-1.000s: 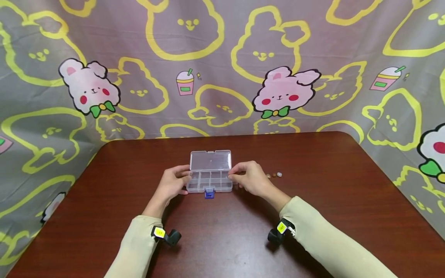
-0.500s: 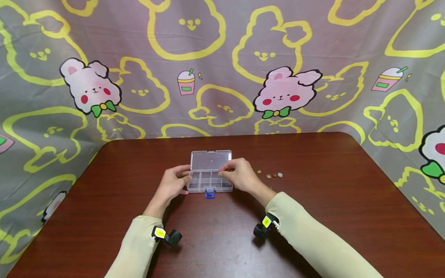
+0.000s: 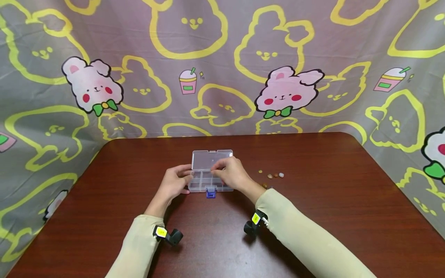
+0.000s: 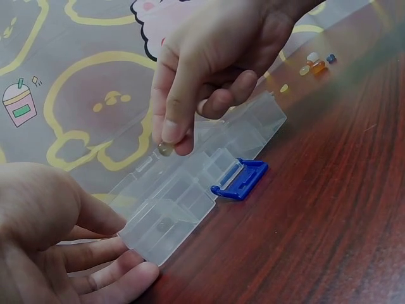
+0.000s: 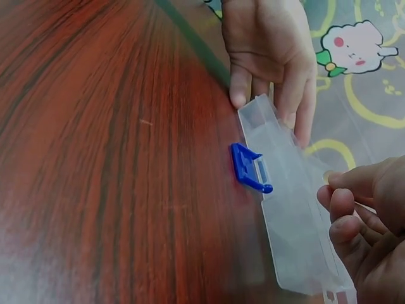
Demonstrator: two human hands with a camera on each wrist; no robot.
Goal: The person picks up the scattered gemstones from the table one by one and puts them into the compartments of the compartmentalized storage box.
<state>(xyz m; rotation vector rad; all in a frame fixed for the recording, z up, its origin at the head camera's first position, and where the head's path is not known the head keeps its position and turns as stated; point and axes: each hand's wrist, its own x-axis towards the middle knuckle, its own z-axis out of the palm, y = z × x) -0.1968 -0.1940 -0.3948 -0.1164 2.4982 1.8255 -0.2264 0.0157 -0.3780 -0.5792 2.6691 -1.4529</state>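
Since the earlier frames, the person's right hand (image 3: 227, 172) has moved leftward from the right end of the clear compartment box (image 3: 198, 189) to above its middle, while the left hand (image 3: 174, 181) stays at the left end. The right hand's fingers pinch a small greenish, glassy bead (image 4: 165, 149), held up over the compartments. The left hand's fingers are spread round the box's left end, gripping it front and back. The box lies toward the worktop's far edge, well apart from its left and right edges; its clear lid (image 3: 204, 160) is raised along the back, and a blue latch (image 3: 211, 194) hangs open at the front. A small round shape shows faintly in the left-end compartment. Between the box and the worktop's (image 3: 330, 216) right edge lie loose beads, among them a yellow bead (image 4: 284, 88), a white bead (image 3: 281, 175), an orange bead (image 4: 318, 66) and a dark blue bead (image 4: 331, 58). Beyond the far edge hangs a cartoon-printed cloth (image 3: 222, 42).
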